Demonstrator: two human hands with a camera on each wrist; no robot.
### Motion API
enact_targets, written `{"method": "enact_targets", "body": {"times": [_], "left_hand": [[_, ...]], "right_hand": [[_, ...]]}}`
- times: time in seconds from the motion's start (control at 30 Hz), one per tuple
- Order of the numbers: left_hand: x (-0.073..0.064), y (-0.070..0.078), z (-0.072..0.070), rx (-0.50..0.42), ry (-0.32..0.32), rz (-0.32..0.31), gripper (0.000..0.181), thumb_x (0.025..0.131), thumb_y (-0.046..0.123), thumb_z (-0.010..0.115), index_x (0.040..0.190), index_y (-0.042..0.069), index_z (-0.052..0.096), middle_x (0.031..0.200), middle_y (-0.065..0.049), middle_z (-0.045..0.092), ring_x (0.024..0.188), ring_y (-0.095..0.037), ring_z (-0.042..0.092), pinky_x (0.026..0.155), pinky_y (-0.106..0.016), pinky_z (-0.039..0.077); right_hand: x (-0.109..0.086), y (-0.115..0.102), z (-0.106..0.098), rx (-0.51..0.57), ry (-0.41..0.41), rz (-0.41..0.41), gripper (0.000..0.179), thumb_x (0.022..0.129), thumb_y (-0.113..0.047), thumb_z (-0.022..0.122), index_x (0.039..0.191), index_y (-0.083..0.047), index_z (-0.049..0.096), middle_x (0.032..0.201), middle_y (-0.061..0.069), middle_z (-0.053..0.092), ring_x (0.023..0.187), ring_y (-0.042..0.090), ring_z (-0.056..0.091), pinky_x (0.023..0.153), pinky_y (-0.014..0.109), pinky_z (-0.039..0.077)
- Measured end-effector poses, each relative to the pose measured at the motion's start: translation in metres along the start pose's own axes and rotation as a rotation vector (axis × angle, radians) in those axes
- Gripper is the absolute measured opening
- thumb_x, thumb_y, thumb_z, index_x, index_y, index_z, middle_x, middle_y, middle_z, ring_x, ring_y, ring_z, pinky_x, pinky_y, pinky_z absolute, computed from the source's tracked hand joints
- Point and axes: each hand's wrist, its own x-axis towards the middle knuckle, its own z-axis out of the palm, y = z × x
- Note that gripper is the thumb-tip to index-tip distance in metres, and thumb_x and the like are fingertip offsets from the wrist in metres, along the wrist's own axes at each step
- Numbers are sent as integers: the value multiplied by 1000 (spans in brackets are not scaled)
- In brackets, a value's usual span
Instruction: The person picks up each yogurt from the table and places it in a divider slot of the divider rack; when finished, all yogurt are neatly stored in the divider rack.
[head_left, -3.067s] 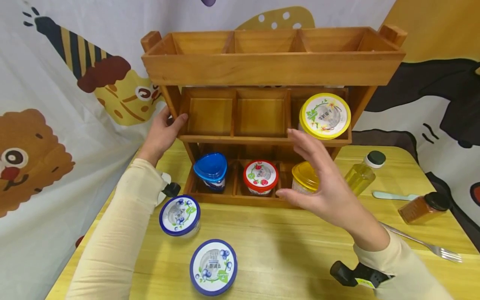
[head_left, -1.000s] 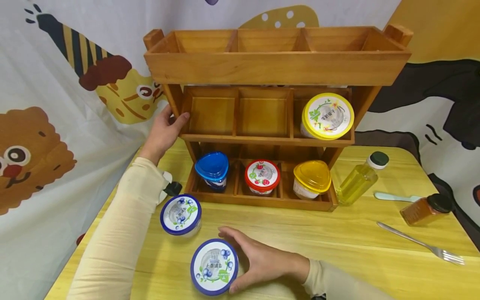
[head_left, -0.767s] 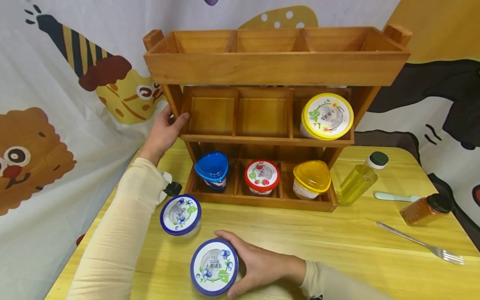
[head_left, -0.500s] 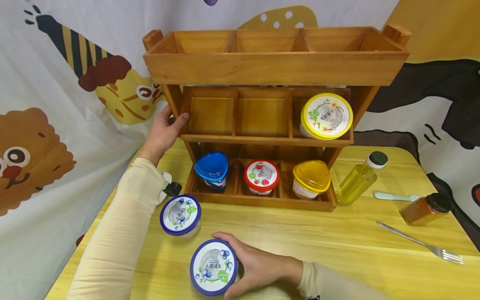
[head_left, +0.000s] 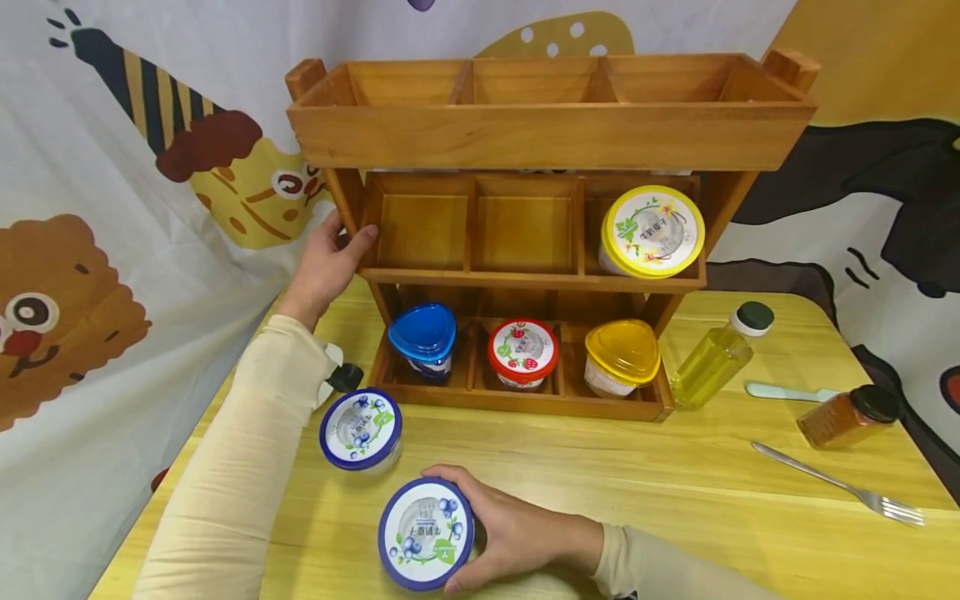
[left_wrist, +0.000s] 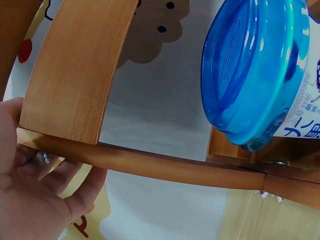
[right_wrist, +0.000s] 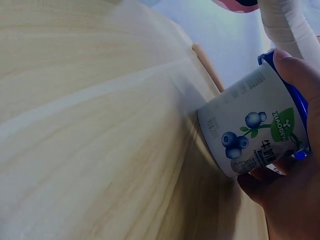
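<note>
Below the left hand (head_left: 325,265), gripping the rack (head_left: 547,137), the right hand (head_left: 517,533) newly grips a blueberry tub (head_left: 426,533).

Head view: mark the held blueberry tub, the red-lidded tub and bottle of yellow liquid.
Held blueberry tub (head_left: 426,533), head view, on its lid.
Red-lidded tub (head_left: 522,354), head view, on its lid.
Bottle of yellow liquid (head_left: 712,364), head view, on its body.

The left arm (head_left: 232,442) extends forward, left grip (head_left: 324,265) curled; the right grip (head_left: 517,533) curves inward, lower.
</note>
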Motion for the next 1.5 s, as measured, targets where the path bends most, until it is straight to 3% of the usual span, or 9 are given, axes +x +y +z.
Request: {"method": "enact_targets", "body": {"times": [0.27, 0.63, 0.83, 1.03, 1.17, 1.4, 1.5], "left_hand": [[2, 0, 0, 12, 7, 7, 61, 100, 45, 51, 151, 15, 36, 147, -13, 49, 132, -29, 52, 109, -46, 44], [2, 2, 0, -8, 4, 18, 58, 101, 42, 52, 150, 14, 37, 145, -13, 50, 130, -30, 54, 109, -46, 44], [0, 3, 0, -7, 1, 15, 58, 101, 41, 52, 150, 14, 36, 146, -13, 49, 131, -29, 53, 109, -46, 44], [0, 3, 0, -19, -9, 8, 59, 101, 41, 52, 150, 14, 35, 147, -14, 47, 133, -30, 51, 109, -47, 43], [0, 2, 0, -16, -10, 6, 60, 101, 42, 52, 151, 14, 35, 148, -14, 46, 134, -31, 50, 110, -48, 43], [-1, 1, -1, -3, -3, -2, 60, 100, 45, 51, 149, 13, 36, 147, -13, 47, 134, -30, 50, 110, -47, 43], [-2, 1, -1, 1, -1, -3, 60, 100, 45, 51, 149, 13, 37, 147, -13, 48, 133, -30, 51, 109, -47, 43]], "right_hand": [[-2, -5, -2, -10, 47, -37, 101, 79, -30, 84, 152, -33, 14, 149, -8, 40, 138, 10, 40, 119, 34, 28], [-7, -35, -25, -31, 209, -71, 107, 72, -26, 89, 152, -29, 19, 152, -8, 38, 139, 15, 41, 119, 39, 30], [-9, -52, -43, -57, 278, -139, 109, 71, -23, 89, 153, -28, 18, 152, -4, 38, 137, 19, 43, 115, 40, 36], [-13, -68, -61, -6, 329, -208, 110, 71, -8, 88, 154, -26, 18, 151, 1, 38, 133, 23, 46, 112, 36, 41], [-14, -81, -73, -29, 369, -268, 113, 69, -2, 88, 154, -22, 18, 148, 8, 38, 128, 24, 50, 107, 35, 47], [-13, -102, -92, 36, 413, -391, 111, 72, 1, 85, 155, -13, 13, 148, 17, 33, 125, 27, 50, 93, 40, 56], [-14, -109, -100, 45, 459, -411, 111, 71, -1, 86, 154, -13, 13, 148, 15, 32, 126, 28, 48, 95, 39, 55]]}}
